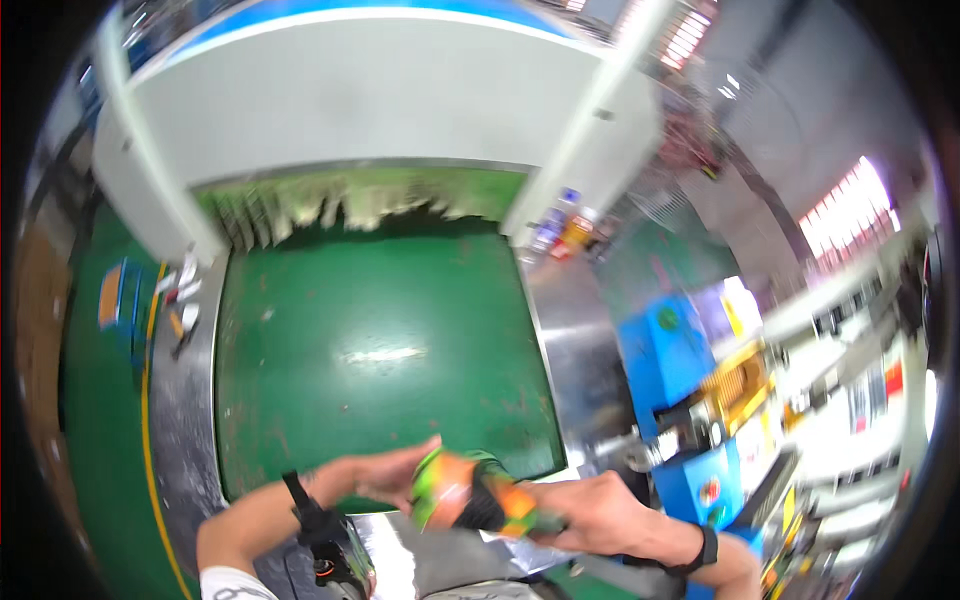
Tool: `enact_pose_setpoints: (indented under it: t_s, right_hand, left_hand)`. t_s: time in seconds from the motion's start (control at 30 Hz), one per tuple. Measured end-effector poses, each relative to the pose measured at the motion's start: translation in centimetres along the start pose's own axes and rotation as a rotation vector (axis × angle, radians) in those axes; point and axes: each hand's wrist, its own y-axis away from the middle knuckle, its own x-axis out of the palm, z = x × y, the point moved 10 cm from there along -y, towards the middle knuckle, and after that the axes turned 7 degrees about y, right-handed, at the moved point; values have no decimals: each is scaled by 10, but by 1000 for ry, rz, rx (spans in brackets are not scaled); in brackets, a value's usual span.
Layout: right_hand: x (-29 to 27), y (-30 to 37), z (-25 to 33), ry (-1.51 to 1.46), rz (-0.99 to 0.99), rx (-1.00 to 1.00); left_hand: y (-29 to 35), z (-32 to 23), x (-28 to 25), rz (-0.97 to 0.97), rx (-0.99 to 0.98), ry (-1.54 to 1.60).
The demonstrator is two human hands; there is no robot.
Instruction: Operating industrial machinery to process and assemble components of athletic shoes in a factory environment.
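Between my hands, just above the near end of a green belt, is an orange, green and black object. Motion smears it, so its kind cannot be made out. My left hand is at its left end, with the thumb side up against it and most fingers hidden. My right hand is closed round its narrower right end. Both wrists wear black straps. Ahead, the belt runs under a ragged, pale green fringe curtain hanging in the opening of a white machine.
Metal ledges flank the belt. Small tools lie on the left ledge; small bottles stand at the far end of the right ledge. A blue stool is at the left. Blue and yellow machinery stands close on the right.
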Motion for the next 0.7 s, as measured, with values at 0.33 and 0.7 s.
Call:
enact_pose_setpoints:
  t_s: [0.33,0.7]
  right_hand:
    - [-25,232,27,-21,-897,4]
    - [51,387,-54,-807,-935,605]
  left_hand:
    - [-36,30,141,22,694,74]
    - [-174,88,309,132,609,-100]
